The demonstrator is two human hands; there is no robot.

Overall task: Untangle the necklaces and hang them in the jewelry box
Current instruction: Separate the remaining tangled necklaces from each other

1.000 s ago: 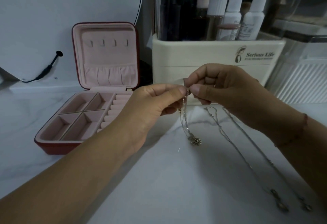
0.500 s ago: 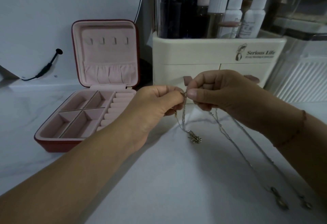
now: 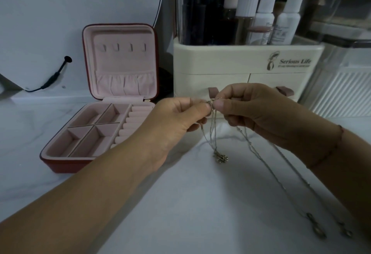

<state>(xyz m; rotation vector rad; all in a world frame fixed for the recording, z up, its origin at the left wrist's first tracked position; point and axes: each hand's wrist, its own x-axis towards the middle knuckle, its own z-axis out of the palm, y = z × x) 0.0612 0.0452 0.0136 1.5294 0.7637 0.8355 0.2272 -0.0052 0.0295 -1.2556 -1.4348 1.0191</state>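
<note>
My left hand [image 3: 176, 121] and my right hand [image 3: 255, 113] meet above the white table, both pinching the top of a thin silver necklace [image 3: 211, 131]. Its chain hangs down in a loop to a small pendant [image 3: 220, 157] that touches the table. Two more silver chains [image 3: 281, 175] run from under my right hand across the table to their pendants [image 3: 319, 231] at the lower right. The red jewelry box [image 3: 60, 163] stands open to the left, with pink lining, empty compartments and a row of small hooks [image 3: 122, 47] in its upright lid.
A cream cosmetics organizer [image 3: 230, 65] with bottles [image 3: 265, 16] stands right behind my hands. A round white mirror with a black cable [image 3: 54, 75] leans at the back left. A clear ribbed container [image 3: 345, 93] sits at the far right.
Both hands have sunk a little toward the table with the necklace still pinched between them. The hanging pendant and the two chains on the table have kept their places.
</note>
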